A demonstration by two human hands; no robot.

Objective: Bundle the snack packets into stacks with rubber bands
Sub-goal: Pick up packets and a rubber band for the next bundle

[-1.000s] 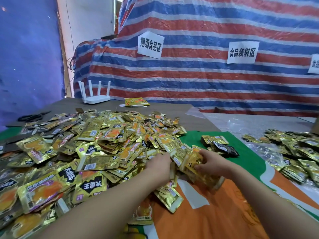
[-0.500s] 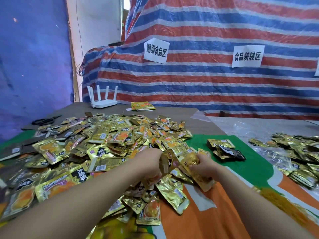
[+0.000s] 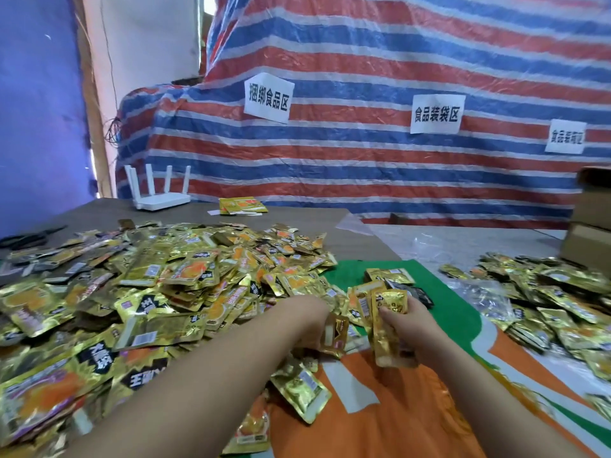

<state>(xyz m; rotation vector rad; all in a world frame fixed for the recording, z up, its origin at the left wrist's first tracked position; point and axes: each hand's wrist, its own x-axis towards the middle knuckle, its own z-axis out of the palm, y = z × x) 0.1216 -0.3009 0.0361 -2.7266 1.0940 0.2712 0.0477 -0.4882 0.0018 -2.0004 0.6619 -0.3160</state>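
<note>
A big heap of gold snack packets (image 3: 158, 285) covers the left half of the table. My right hand (image 3: 408, 325) grips a small upright stack of gold packets (image 3: 388, 328), thumb across its front. My left hand (image 3: 309, 320) pinches a single gold packet (image 3: 337, 335) at the heap's near right edge, just left of the stack. A loose packet (image 3: 301, 391) lies on the orange cloth below my hands. A small bundle of packets (image 3: 390, 276) rests on the green cloth behind my right hand. No rubber band is visible.
A second spread of gold packets (image 3: 555, 299) and clear plastic bags lie at the right. A white router (image 3: 158, 193) and a yellow packet (image 3: 241, 204) sit at the table's far edge, black scissors (image 3: 29, 238) at far left, cardboard boxes (image 3: 591, 219) at right.
The camera tilted up. My right hand raised its stack more upright. My left hand drew one packet out of the heap toward the stack.
</note>
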